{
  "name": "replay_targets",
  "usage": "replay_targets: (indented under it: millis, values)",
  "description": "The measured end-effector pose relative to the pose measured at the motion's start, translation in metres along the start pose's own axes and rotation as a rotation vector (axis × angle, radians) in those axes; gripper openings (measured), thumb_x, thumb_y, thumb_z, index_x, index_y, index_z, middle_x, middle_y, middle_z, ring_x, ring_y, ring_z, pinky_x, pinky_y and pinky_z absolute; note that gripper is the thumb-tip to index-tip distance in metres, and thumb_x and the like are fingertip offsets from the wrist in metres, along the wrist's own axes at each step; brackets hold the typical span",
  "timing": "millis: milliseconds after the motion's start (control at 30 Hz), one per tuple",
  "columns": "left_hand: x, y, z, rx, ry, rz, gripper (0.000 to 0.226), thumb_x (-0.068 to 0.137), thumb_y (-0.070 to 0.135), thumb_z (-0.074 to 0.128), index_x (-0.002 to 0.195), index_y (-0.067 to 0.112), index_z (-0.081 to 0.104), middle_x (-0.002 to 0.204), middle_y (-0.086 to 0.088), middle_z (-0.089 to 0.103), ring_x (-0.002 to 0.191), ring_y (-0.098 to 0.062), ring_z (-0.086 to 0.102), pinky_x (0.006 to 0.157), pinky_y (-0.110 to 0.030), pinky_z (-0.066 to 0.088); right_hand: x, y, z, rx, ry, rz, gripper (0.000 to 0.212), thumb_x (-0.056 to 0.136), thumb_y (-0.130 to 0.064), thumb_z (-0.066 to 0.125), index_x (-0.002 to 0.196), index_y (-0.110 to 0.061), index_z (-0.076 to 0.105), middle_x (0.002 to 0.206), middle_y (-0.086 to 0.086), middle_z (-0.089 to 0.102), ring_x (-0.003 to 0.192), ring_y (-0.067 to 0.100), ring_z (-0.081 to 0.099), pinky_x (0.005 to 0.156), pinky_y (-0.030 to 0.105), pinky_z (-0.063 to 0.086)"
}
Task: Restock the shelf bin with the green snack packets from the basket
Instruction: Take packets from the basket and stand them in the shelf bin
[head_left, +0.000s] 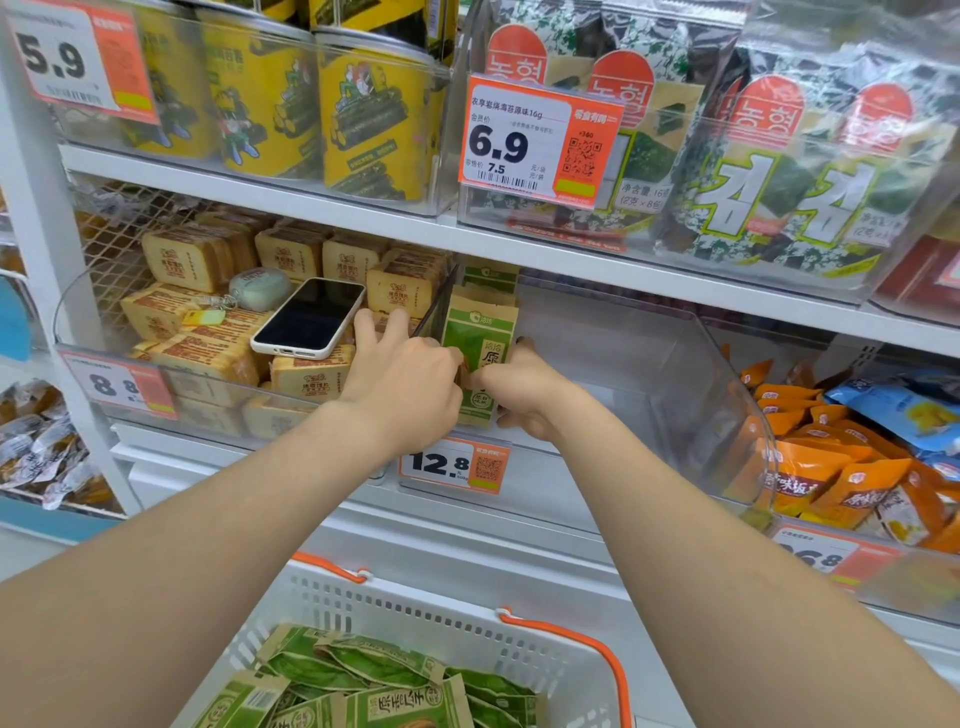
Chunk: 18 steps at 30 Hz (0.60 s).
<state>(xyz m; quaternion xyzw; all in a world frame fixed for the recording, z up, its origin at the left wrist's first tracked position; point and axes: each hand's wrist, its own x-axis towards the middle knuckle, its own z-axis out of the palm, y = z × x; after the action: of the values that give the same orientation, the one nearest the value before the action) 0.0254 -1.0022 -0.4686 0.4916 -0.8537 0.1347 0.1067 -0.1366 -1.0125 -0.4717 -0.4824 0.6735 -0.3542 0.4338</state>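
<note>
1. A small stack of upright green packets (480, 332) is held at the front left corner of the clear shelf bin (675, 364), close against its left wall.
2. The left hand (410, 384) is placed at the stack's left edge. Its grip is pinched on the front packet, while two of its fingers are raised beside the divider.
3. The right hand (524, 395) is placed at the stack's right edge. Its grip is curled round that edge, and one fingertip can be seen above the knuckles.
4. The stack is thus clasped from both sides, with its printed face turned outward.
5. A white basket (441, 608) with orange handles is seen below the forearms. Loose green packets (363, 675) are heaped flat in it.
6. A phone (309, 317) is laid screen-up on tan packets (208, 358) in the neighbouring bin to the left.
7. A price tag (452, 465) marked 12.8 is fixed just below the hands.
</note>
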Motion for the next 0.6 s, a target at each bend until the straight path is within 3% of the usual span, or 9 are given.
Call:
replay_targets:
  millis: [33,133,233,433,533,600]
  values:
    - [0.000,0.000,0.000,0.001,0.002,-0.001,0.033,0.099,0.033,0.041,0.117,0.029,0.069,0.108,0.003,0.072,0.121,-0.035,0.043,0.108,-0.060,0.026,0.002,0.001,0.002,-0.002,0.002,0.022,0.026,0.096,-0.011,0.070,0.106,-0.028,0.052,0.114,0.001,0.062,0.108,0.027,0.056,0.097,0.052,0.052]
    - [-0.002,-0.001,0.001,0.004,0.006,-0.002,0.033,0.099,0.033,0.041,0.117,0.029,0.069,0.107,0.002,0.073,0.120,-0.035,0.044,0.108,-0.060,0.025,0.009,0.005,0.007,-0.058,-0.003,0.043,0.044,0.093,-0.018,0.073,0.133,-0.018,0.053,0.125,0.007,0.066,0.109,0.029,0.063,0.071,0.040,0.056]
    - [-0.005,0.000,0.002,0.003,0.014,-0.009,0.031,0.098,0.032,0.042,0.113,0.029,0.068,0.106,0.001,0.074,0.118,-0.035,0.044,0.106,-0.059,0.024,0.017,0.007,0.015,-0.041,0.007,0.015,0.051,0.088,-0.026,0.076,0.134,-0.018,0.055,0.124,0.006,0.068,0.110,0.026,0.065,0.080,0.039,0.058]
    - [-0.008,0.002,0.002,0.003,0.018,-0.016,0.029,0.098,0.030,0.042,0.112,0.027,0.067,0.108,0.001,0.073,0.121,-0.035,0.043,0.107,-0.060,0.020,0.020,0.006,0.023,-0.105,0.068,-0.046,0.057,0.097,-0.032,0.069,0.139,-0.014,0.036,0.126,0.006,0.060,0.116,0.024,0.058,0.099,0.040,0.052]
    - [-0.008,0.002,0.003,0.003,0.018,-0.021,0.027,0.098,0.030,0.042,0.110,0.025,0.066,0.108,0.000,0.073,0.122,-0.035,0.043,0.106,-0.059,0.020,0.021,0.007,0.021,-0.080,0.030,-0.028,0.045,0.099,-0.029,0.067,0.134,-0.013,0.044,0.129,0.008,0.062,0.115,0.024,0.059,0.084,0.034,0.052]
    - [-0.009,0.003,0.003,0.002,0.013,-0.020,0.026,0.099,0.031,0.041,0.108,0.025,0.065,0.108,0.001,0.073,0.122,-0.035,0.043,0.106,-0.059,0.021,0.019,0.006,0.022,-0.010,0.005,0.024,0.051,0.096,-0.027,0.069,0.140,-0.013,0.046,0.130,0.007,0.063,0.117,0.025,0.059,0.081,0.034,0.048]
